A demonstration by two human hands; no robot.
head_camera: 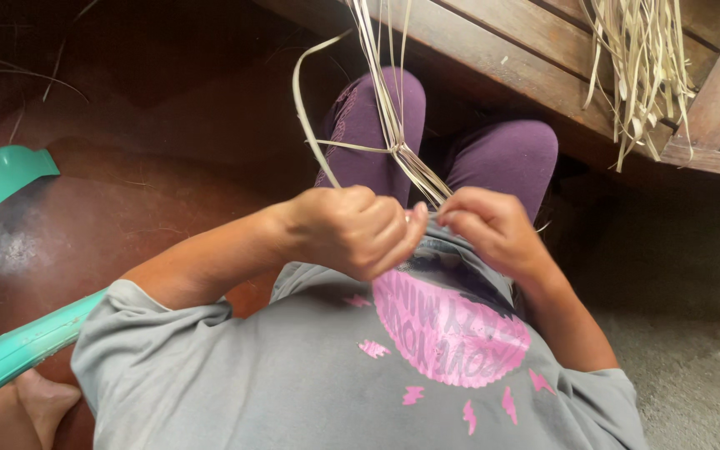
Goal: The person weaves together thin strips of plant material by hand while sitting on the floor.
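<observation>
Two hands pinch a braid of pale strips above the lap.

Left hand [352,229] and right hand [489,229] sit closed tight, fingertips nearly touching, on the lower end of the braid [414,171], just above the purple knees [502,150]. Beyond the braid, loose strips [372,50] run up and away toward the wooden bench [535,58]; one strip [306,125] bows out to the left of the braid. Judged risk: a slackened pinch lets the woven end loosen, and a hard pull on dry strips may split them; the bowed strip could snag. No container shows; a second bundle [639,67] lies bare on the bench, right of the braid, its ends hanging over the edge. A teal chair edge [10,179] stands far left of the braid.
</observation>
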